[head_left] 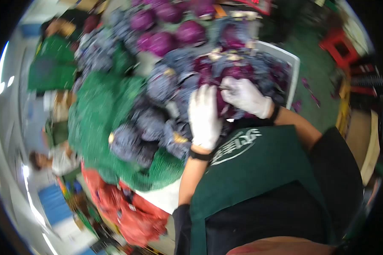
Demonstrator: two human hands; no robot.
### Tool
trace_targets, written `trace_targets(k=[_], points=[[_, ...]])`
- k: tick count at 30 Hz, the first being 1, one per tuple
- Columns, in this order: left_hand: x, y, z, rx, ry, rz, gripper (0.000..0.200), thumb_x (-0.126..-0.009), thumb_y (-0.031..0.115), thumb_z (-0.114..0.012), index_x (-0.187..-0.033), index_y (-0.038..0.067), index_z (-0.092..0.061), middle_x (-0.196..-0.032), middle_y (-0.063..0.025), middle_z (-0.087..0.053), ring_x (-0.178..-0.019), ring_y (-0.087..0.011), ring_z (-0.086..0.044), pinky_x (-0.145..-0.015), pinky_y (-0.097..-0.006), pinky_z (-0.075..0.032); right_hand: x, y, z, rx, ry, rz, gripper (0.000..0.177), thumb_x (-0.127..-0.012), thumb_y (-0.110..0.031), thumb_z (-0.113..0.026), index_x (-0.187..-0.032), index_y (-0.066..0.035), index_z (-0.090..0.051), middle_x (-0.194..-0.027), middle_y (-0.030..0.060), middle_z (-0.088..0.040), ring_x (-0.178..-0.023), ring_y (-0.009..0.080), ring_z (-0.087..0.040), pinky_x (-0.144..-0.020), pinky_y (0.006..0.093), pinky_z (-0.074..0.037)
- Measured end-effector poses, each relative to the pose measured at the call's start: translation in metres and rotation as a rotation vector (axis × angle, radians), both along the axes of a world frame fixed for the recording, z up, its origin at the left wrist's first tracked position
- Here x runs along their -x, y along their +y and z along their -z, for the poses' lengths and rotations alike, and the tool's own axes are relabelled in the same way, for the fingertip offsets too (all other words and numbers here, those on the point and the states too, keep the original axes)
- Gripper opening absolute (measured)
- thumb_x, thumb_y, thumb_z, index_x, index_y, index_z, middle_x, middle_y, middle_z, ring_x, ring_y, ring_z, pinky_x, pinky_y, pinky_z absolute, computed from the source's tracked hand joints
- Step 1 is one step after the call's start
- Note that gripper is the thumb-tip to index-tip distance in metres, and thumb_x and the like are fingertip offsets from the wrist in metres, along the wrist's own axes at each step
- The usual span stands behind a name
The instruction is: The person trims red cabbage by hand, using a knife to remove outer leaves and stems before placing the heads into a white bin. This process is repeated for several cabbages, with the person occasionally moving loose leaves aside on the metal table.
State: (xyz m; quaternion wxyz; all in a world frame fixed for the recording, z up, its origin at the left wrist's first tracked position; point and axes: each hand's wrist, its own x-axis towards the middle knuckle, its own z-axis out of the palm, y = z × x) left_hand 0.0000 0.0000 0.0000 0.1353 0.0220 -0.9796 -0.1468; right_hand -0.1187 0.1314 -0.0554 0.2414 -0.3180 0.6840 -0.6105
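My left hand, in a white glove [204,115], extends forward from a bent arm, back of the hand upward, fingers straight and nearly together, lying against the near side of a dark purple cabbage [221,107]. My right hand, also white-gloved [247,97], comes in from the other side with its fingers bent toward the thumb at the same cabbage; whether they pinch a leaf I cannot tell, as the view is blurred. The cabbage thus sits between my two hands, just in front of my dark green apron [259,157]. Beyond and to the right, a white plastic tub [294,72] with a raised rim holds loose purple and grey-blue leaves [266,70], heaped inside. To the left, a large green mesh sack [100,114] lies slumped, with unpeeled grey-purple cabbages [151,123] beside it and against its folds. Lower left is a red mesh sack [130,212], its contents indistinct. At the far side, smooth, glossy purple cabbages [162,43] are grouped together on a pale surface [145,61].
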Motion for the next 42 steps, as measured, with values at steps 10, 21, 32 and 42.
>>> trace_targets(k=[10, 21, 32, 42], points=[[0.006, 0.029, 0.008, -0.812, 0.114, -0.149, 0.098, -0.057, 0.007, -0.089, -0.139, 0.002, -0.037, -0.136, -0.0137, -0.042, -0.128, -0.0277, -0.043, -0.112, -0.0392, -0.032, 0.056, 0.061, 0.022, -0.688, 0.425, 0.285, 0.035, -0.09, -0.035, -0.06, -0.105, -0.004, -0.064, -0.077, 0.0163, -0.068, -0.073, 0.0365, -0.067, -0.063, 0.047, -0.052], [0.015, 0.023, 0.0, -0.025, 0.318, -0.09, 0.095, -0.059, 0.008, -0.089, -0.139, -0.002, -0.039, -0.135, -0.0206, -0.045, -0.126, -0.0372, -0.044, -0.11, -0.0462, -0.033, 0.004, 0.028, -0.042, -0.005, 0.091, 0.026, 0.039, -0.082, -0.033, -0.072, -0.094, -0.004, -0.049, -0.061, 0.0088, -0.053, -0.053, 0.0221, -0.053, -0.054, 0.0391, -0.045], [0.012, 0.03, 0.019, -0.107, 0.372, -0.057, 0.093, -0.06, 0.005, -0.088, -0.138, 0.0, -0.038, -0.134, -0.02, -0.045, -0.125, -0.035, -0.045, -0.111, -0.0462, -0.032, 0.007, 0.044, -0.048, 0.153, -0.646, -0.104, 0.018, -0.079, -0.005, -0.065, -0.075, -0.008, -0.048, -0.057, -0.0014, -0.047, -0.045, 0.0071, -0.045, -0.039, 0.0249, -0.034], [0.009, -0.01, -0.004, -1.521, 0.039, -0.158, 0.085, -0.081, 0.01, -0.072, -0.151, 0.011, -0.023, -0.138, -0.0138, -0.042, -0.121, -0.0285, -0.048, -0.105, -0.0434, -0.042, 0.014, 0.056, -0.042, -0.088, 0.036, 0.062, 0.034, -0.085, -0.022, -0.065, -0.115, -0.007, -0.058, -0.085, 0.0117, -0.064, -0.077, 0.0237, -0.063, -0.074, 0.0349, -0.05]])
